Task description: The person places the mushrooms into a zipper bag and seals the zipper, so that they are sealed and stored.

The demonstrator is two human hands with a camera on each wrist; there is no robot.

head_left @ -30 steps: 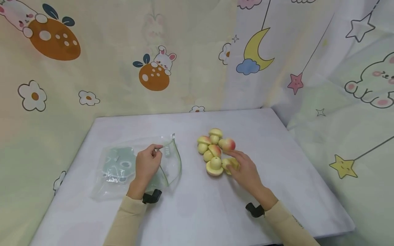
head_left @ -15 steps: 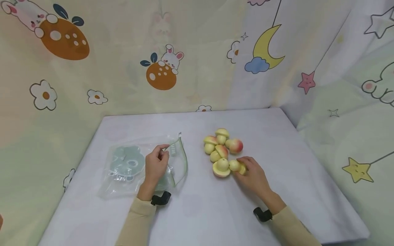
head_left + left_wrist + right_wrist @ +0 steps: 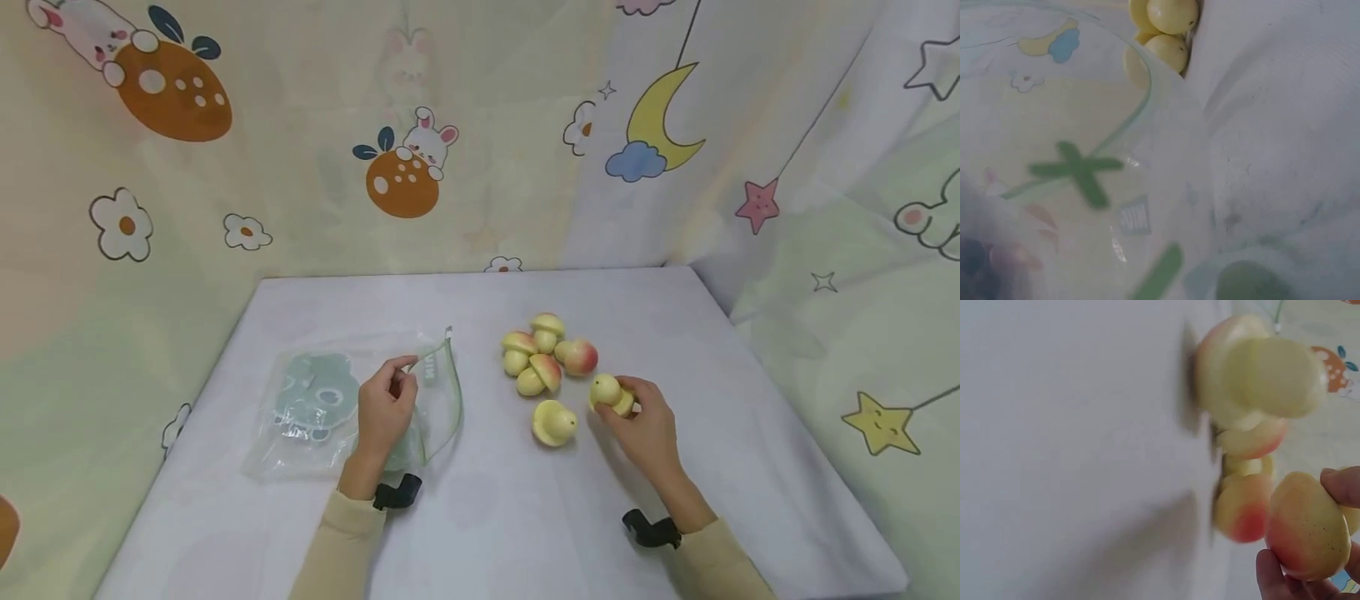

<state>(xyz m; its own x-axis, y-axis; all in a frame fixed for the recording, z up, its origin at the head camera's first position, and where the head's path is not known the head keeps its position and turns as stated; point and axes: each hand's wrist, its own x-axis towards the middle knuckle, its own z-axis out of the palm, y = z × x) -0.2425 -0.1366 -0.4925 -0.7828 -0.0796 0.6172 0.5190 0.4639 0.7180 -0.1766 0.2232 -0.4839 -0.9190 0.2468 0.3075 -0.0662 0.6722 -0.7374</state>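
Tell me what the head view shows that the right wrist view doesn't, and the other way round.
Only the head view shows the left hand pinching the edge of the clear bag, and the pale green animal face at that bag.

Only the right wrist view shows the red blush and dark specks on the outer side of the held mushroom; the head view looks at its stem side.

Both show the right hand gripping that mushroom, and other mushrooms on the white table.

A white-covered table [image 3: 517, 517] stands before a pale cloth [image 3: 300, 150] printed with flowers [image 3: 127, 226], stars [image 3: 881, 423] and a yellow moon [image 3: 644, 111].
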